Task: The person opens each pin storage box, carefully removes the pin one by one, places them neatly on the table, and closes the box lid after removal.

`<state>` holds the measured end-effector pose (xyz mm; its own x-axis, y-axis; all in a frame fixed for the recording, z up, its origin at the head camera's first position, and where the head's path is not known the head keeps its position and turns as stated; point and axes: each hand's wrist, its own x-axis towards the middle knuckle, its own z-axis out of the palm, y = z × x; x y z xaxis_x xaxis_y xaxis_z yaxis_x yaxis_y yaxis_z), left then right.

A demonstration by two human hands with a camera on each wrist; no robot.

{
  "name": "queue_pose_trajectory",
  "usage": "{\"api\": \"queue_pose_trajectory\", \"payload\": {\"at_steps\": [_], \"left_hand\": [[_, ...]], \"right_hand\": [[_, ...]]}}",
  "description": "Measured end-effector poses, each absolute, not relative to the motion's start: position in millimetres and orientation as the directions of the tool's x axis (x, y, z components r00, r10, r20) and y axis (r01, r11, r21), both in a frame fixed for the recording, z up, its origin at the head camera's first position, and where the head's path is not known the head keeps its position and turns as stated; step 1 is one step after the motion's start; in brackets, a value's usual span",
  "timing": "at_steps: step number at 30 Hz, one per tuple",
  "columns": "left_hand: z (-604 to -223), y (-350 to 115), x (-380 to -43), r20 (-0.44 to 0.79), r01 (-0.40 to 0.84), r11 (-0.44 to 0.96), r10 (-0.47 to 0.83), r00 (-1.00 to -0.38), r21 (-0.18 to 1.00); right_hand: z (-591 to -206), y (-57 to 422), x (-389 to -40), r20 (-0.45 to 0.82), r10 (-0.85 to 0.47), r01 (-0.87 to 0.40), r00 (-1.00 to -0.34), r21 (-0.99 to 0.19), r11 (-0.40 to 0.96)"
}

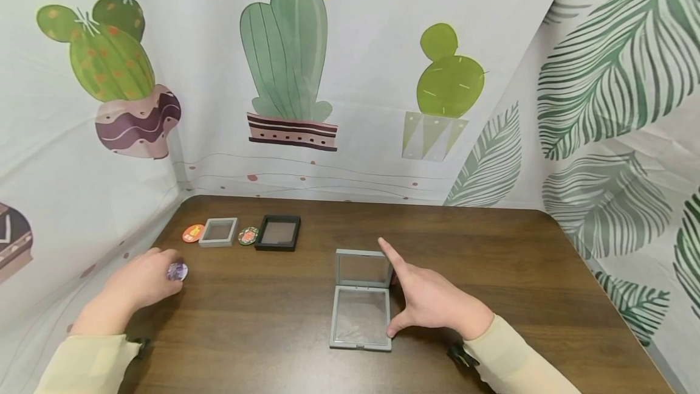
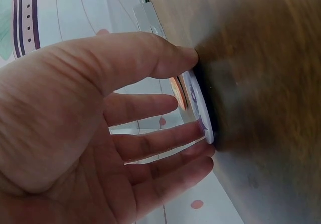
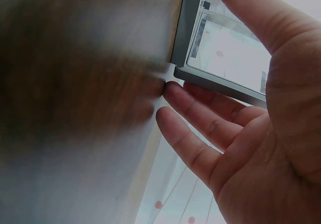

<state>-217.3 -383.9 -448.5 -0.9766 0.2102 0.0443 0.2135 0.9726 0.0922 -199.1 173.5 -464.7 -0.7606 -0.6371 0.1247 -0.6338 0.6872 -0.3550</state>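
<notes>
Between its thumb and fingertips my left hand pinches a small round purple-and-white disc, just at the table surface. The left wrist view shows this disc nearly edge-on. A grey square display frame lies unfolded like a book, its lid standing up at the back and clear film in both halves. My right hand is spread at the frame's right side. Its thumb touches the base's right edge, while the index finger extends past the lid's corner. In the right wrist view, other fingers reach behind the lid.
At the back left of the brown table lie an orange round disc, a small light grey frame, a green-and-red round disc and a black frame. A cactus-print curtain hangs behind the table.
</notes>
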Motion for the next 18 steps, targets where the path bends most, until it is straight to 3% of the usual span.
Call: {"api": "queue_pose_trajectory", "payload": {"at_steps": [7, 18], "left_hand": [[-446, -382, -216, 0.045, 0.201, 0.975, 0.198, -0.979, 0.094], [-435, -369, -217, 0.149, 0.244, 0.965, 0.229, -0.962, 0.091]], "right_hand": [[-465, 174, -199, 0.137, -0.641, -0.643, -0.755, -0.348, 0.682], [-465, 173, -200, 0.138, -0.637, -0.639, -0.758, -0.352, 0.684]]}}
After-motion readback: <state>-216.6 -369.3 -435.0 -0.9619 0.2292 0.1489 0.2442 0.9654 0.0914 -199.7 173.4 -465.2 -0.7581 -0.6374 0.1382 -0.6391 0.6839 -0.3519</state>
